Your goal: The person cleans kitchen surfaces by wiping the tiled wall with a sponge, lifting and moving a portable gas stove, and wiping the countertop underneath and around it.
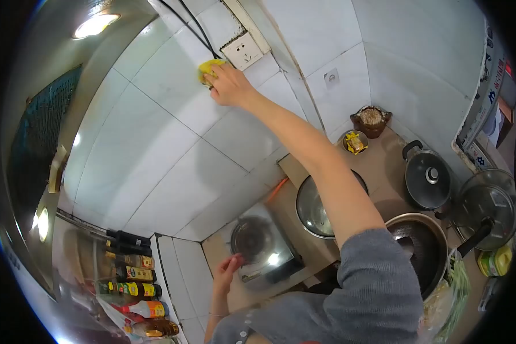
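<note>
My right hand (233, 86) reaches high up the white tiled wall (172, 103), its fingers closed on a yellow cloth (210, 69) pressed against the tiles. The cloth sits just left of a wall socket (243, 51), below two black cables (196, 30). Low down, my left hand (228, 272) hovers by the near left side of a gas stove (266, 243) with a round dark burner. Its fingers are bent and partly seen; whether anything is between them I cannot make out.
Under my right arm lies a glass-lidded pan (313, 209). To the right are a lidded black pot (427, 178), a deep frying pan (424, 252), a small bowl of yellow packets (355, 142) and a brown jar (371, 120). Several sauce bottles (135, 289) line the left; a range hood (46, 114) overhangs.
</note>
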Available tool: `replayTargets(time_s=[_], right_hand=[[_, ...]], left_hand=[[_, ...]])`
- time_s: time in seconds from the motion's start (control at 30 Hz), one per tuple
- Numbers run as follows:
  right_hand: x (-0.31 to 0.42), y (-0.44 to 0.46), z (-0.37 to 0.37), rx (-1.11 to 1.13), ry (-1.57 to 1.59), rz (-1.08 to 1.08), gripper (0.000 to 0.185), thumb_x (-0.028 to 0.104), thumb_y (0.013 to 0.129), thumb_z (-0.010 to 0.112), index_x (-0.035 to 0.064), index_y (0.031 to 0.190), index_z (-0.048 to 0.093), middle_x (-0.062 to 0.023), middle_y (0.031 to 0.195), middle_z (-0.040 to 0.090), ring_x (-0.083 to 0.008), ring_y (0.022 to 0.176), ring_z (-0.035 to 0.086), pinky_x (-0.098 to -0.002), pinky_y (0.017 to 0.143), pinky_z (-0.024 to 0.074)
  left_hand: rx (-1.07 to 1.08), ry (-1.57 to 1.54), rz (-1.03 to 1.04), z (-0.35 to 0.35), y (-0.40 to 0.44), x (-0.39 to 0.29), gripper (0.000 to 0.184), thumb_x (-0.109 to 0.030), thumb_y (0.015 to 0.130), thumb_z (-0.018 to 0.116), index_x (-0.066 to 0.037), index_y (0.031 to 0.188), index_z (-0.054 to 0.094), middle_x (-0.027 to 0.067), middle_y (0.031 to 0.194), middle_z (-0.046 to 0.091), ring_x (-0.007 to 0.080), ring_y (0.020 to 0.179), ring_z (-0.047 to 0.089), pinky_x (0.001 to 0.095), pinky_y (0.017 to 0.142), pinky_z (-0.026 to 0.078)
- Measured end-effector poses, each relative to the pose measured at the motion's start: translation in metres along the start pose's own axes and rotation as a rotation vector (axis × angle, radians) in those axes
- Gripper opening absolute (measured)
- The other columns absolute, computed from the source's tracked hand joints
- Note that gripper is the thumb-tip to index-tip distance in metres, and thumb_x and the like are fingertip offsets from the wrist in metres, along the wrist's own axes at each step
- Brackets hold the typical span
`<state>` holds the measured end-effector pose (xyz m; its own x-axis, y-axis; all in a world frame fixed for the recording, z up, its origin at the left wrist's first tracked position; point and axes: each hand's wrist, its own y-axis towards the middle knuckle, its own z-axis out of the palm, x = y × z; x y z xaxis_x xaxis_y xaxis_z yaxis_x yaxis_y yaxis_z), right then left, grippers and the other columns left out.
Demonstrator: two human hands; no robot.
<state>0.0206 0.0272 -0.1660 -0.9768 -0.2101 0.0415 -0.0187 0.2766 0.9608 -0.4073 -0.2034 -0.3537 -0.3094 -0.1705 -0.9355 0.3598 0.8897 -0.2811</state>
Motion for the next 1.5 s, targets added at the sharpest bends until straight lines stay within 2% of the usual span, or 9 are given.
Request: replayTargets(time_s=[0.37,0.63,0.73,0.87,0.93,1.27,1.37,1.43,1.5], right_hand=[[-0.009,-0.088,0.030,-0.002,0.089,0.122,0.021,0.009,0.077,0.061,0.0155,0.096,0.068,-0.0036,0.110,0.054,-0.0234,0.099,0.054,-0.0326,0.071,0.0550],[-0.013,-0.136,0.002,0.515,0.104,0.237,0.020,0.004,0.073,0.058,0.0139,0.086,0.070,-0.0065,0.101,0.059,-0.0278,0.095,0.055,-0.0360,0.079,0.0495],[0.001,-0.103,-0.042,0.433,0.263,0.196,0.024,0.001,0.071,0.058,0.0153,0.085,0.071,-0.0058,0.098,0.060,-0.0270,0.095,0.056,-0.0361,0.080,0.0487],[-0.007,-0.013,-0.069,-0.238,0.250,0.122,0.024,-0.001,0.070,0.055,0.0145,0.080,0.071,-0.0055,0.094,0.062,-0.0263,0.090,0.058,-0.0365,0.079,0.0486],[-0.046,0.027,-0.053,-0.359,0.177,0.202,0.024,-0.003,0.070,0.055,0.0116,0.079,0.071,-0.0045,0.096,0.062,-0.0280,0.086,0.058,-0.0380,0.075,0.0479],[-0.032,-0.053,-0.002,-0.194,0.130,0.243,0.027,-0.003,0.069,0.061,0.0116,0.088,0.072,-0.0068,0.103,0.060,-0.0301,0.092,0.054,-0.0363,0.082,0.0486],[-0.032,-0.092,-0.001,0.012,0.146,0.261,0.017,0.002,0.074,0.061,0.0096,0.084,0.071,-0.0088,0.098,0.062,-0.0314,0.092,0.056,-0.0381,0.082,0.0480],[-0.037,-0.119,-0.006,0.335,0.352,0.462,0.013,0.006,0.075,0.062,0.0086,0.085,0.070,-0.0113,0.092,0.063,-0.0322,0.090,0.058,-0.0393,0.080,0.0475],[-0.037,-0.122,-0.017,0.082,0.357,0.600,0.016,0.007,0.074,0.063,0.0091,0.087,0.070,-0.0118,0.089,0.063,-0.0320,0.089,0.059,-0.0395,0.080,0.0472]], left_hand=[[-0.049,-0.015,-0.014,-0.012,-0.021,0.010,0.031,-0.020,0.094,0.055,0.003,0.113,0.062,0.0106,0.101,0.066,0.0168,0.095,0.062,0.0305,0.090,0.048],[-0.069,-0.042,-0.011,-0.023,-0.034,0.025,0.030,-0.020,0.093,0.057,0.004,0.111,0.062,0.0104,0.099,0.066,0.0175,0.094,0.063,0.0305,0.089,0.049],[-0.093,-0.017,-0.050,-0.040,-0.034,0.042,0.030,-0.020,0.093,0.057,0.004,0.111,0.062,0.0101,0.098,0.066,0.0174,0.093,0.063,0.0301,0.088,0.050],[-0.129,-0.008,-0.066,-0.043,-0.034,0.041,0.030,-0.020,0.093,0.056,0.003,0.111,0.062,0.0102,0.098,0.066,0.0169,0.093,0.063,0.0301,0.087,0.050],[-0.109,-0.037,-0.008,-0.043,-0.030,0.035,0.029,-0.019,0.094,0.056,0.003,0.111,0.062,0.0095,0.097,0.066,0.0163,0.092,0.063,0.0298,0.087,0.050],[-0.085,-0.021,-0.046,-0.047,-0.014,0.039,0.030,-0.020,0.094,0.055,0.004,0.112,0.062,0.0089,0.096,0.066,0.0157,0.091,0.063,0.0295,0.087,0.050],[-0.057,0.017,-0.005,-0.037,-0.010,0.028,0.030,-0.020,0.094,0.055,0.004,0.112,0.062,0.0085,0.097,0.066,0.0157,0.092,0.063,0.0287,0.086,0.050],[-0.045,0.000,0.005,-0.036,-0.004,0.029,0.031,-0.021,0.094,0.056,0.004,0.111,0.062,0.0093,0.098,0.066,0.0158,0.092,0.063,0.0283,0.086,0.049],[-0.052,-0.021,-0.023,-0.031,-0.006,0.029,0.032,-0.022,0.094,0.056,0.004,0.111,0.062,0.0095,0.097,0.066,0.0157,0.092,0.063,0.0286,0.087,0.049]])
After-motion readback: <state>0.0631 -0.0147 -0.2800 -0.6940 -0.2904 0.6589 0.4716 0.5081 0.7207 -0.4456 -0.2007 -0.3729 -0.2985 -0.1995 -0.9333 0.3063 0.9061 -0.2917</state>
